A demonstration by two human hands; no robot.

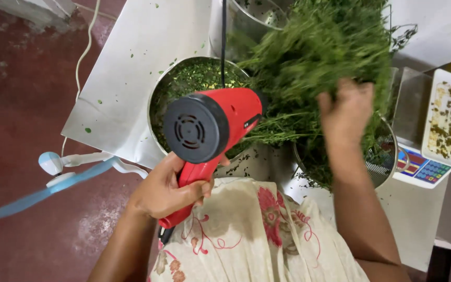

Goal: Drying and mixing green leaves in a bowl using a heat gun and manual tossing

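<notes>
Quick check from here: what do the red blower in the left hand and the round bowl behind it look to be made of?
The red blower looks like moulded plastic: glossy red shell and a matte black vented rear cap. The left hand grips its handle. The round bowl of chopped greens looks like stainless steel, with a thin, bright, reflective rim, though the alloy cannot be told.

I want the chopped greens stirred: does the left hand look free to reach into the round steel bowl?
Probably not: the left hand grips the red heat gun, whose body hangs over the round steel bowl.
</notes>
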